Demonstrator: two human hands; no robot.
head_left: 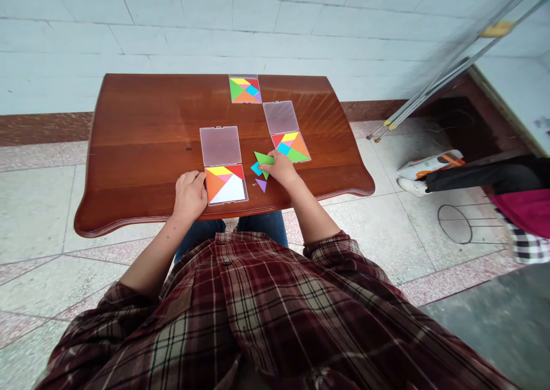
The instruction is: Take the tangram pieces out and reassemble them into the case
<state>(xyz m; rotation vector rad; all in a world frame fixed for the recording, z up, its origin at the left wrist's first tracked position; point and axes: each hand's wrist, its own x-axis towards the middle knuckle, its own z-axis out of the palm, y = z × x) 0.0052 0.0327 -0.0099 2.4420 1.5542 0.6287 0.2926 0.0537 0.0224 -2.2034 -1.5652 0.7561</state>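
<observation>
My left hand (189, 193) rests curled against the left edge of a clear tangram case (226, 184) holding orange, yellow, pink and red pieces, part of its white base bare. My right hand (281, 167) pinches a green triangle (263, 158) just right of that case. A small blue piece (256, 169) and a purple triangle (260, 184) lie loose on the table beside it.
The brown wooden table (141, 126) also carries the case's open lid (220, 145), a second open case with a full tangram (291, 146) and its lid (280, 117), and a third closed tangram case (244, 89) at the far edge. Metal poles, a shoe and a wire stand are on the floor at right.
</observation>
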